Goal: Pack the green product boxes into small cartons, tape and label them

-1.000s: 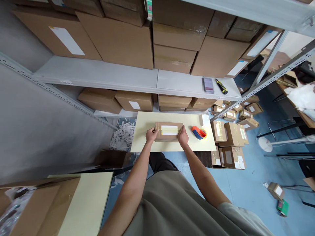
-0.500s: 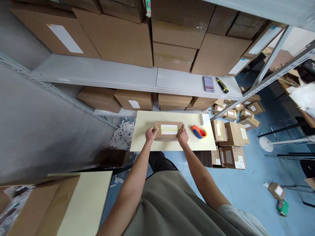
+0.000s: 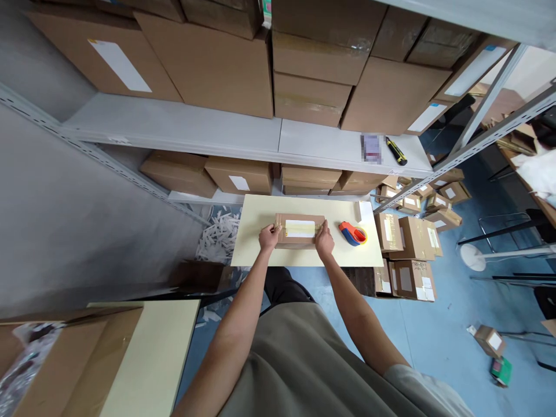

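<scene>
A small cardboard box (image 3: 299, 238) with a white label and yellowish tape across its top lies on the cream tabletop (image 3: 254, 255). My left hand (image 3: 269, 237) grips its left end, fingers bent over the top edge. Around the right end, my right hand (image 3: 324, 241) is closed, with the thumb or a finger near the top corner. Just right of that hand rests an orange and blue tape dispenser (image 3: 353, 233) holding a yellowish roll. A small white block-like item (image 3: 364, 211) stands at the table's back right corner.
Grey shelving (image 3: 182, 124) behind the table carries many cardboard boxes (image 3: 208, 69). A yellow and black utility knife (image 3: 396, 151) lies on it. Boxes (image 3: 410, 237) stack on the floor at right. White paper scraps (image 3: 219, 234) fill the left gap. An open carton (image 3: 82, 359) sits lower left.
The whole view has shifted slightly to the right. Both hands keep their hold on the box, and nothing on the table has visibly moved.
</scene>
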The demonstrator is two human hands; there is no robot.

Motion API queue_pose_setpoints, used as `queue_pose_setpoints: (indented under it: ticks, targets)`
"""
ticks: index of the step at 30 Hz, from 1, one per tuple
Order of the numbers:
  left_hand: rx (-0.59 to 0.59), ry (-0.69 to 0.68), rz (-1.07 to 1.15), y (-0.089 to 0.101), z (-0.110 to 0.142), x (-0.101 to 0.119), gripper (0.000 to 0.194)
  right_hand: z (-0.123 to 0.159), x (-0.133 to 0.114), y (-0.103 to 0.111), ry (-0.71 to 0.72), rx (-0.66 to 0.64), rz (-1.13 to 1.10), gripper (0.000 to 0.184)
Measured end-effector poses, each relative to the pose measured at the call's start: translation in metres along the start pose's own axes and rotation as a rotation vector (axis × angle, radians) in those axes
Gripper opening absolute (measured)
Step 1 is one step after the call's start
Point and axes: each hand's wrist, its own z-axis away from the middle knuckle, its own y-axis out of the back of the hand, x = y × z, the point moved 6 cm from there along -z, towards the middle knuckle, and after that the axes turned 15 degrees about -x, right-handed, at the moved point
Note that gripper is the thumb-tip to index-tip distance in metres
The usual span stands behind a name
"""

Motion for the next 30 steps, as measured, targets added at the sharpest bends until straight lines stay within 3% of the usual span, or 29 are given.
queue_pose_setpoints:
  ticks: [30]
  targets:
    - [-0.011, -0.010, 0.034, 0.0018, -0.0025, -0.0046, 0.025, -0.0028, 0.0027, -0.0014, 0.013, 0.020, -0.016, 0.066]
